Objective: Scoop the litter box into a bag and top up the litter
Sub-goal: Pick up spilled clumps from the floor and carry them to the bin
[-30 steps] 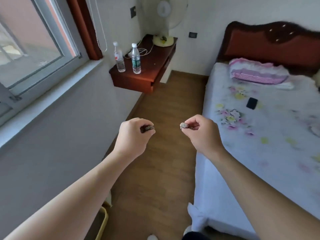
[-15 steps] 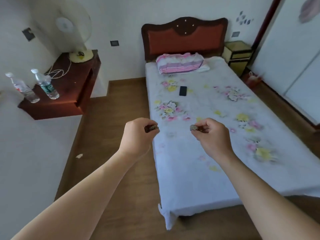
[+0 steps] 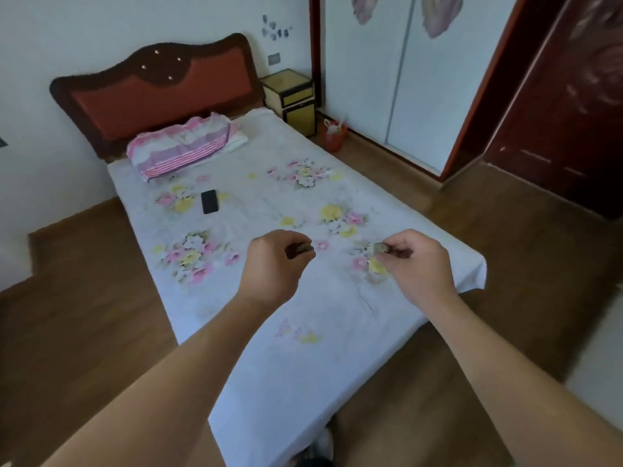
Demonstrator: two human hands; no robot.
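Head view: left hand (image 3: pixel 274 264) and right hand (image 3: pixel 416 262), mid-frame over the bed (image 3: pixel 303 332), each pinch a small greyish lump. No litter box or bag shows. The lumps look light and crumbly, so a gentle fingertip grip seems best.

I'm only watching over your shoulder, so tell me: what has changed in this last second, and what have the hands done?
The view has swung right: window, side table and bottles are gone from sight; the bed, wardrobe and door now show. The left hand and right hand stay raised and apart, each still pinching a small speckled object. Nothing was picked up or released. The phone stays on the bed.
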